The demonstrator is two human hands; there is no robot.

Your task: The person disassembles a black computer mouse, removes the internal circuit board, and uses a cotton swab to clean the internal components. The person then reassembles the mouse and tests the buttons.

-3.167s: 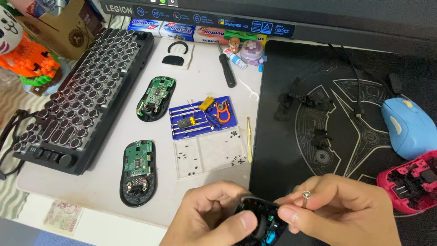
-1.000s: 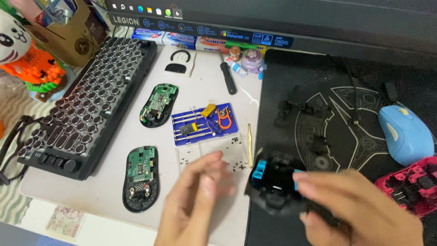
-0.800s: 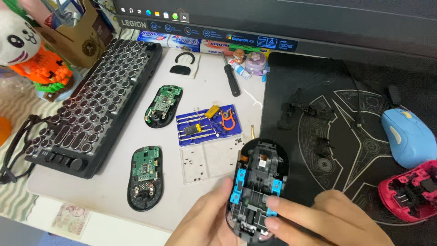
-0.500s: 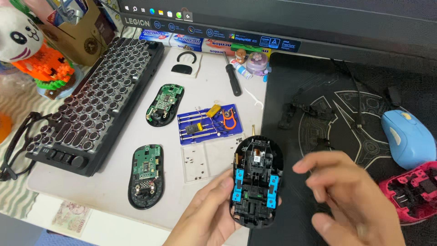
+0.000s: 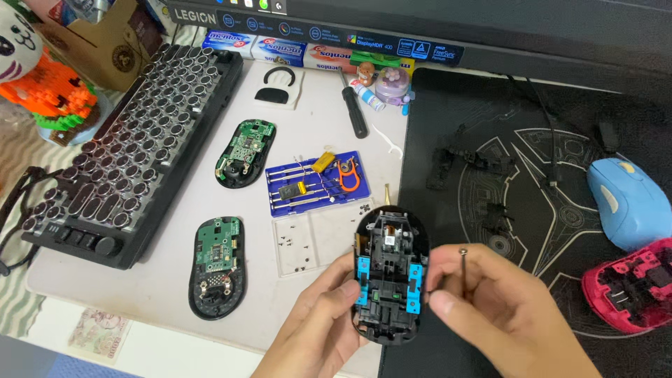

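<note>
Since half a second ago the right hand (image 5: 507,318) has come back in from the right and now sits just beside the black mouse shell (image 5: 388,276), with a small screwdriver (image 5: 463,262) pinched upright between thumb and fingers; earlier that hand hung open and apart. The shell itself has barely shifted.

Head view: the left hand (image 5: 315,332), at the lower middle of the frame, is closed around the shell's lower left edge, holding it with the open inside facing up, blue clips and black ribs showing. The shell hovers over the seam between the white mat and the black desk pad (image 5: 532,175). Above and left of it lie a clear tray (image 5: 308,241) with tiny screws and a blue tool case (image 5: 315,182). Two green circuit boards (image 5: 218,269) rest further left, beside the keyboard (image 5: 133,147). At the right edge sit a blue mouse (image 5: 630,199) and a red shell (image 5: 630,287).

The step looks like working on the shell's inside with the driver. The next move would call for a steady left grip and the tip brought down squarely onto a screw seat.
</note>
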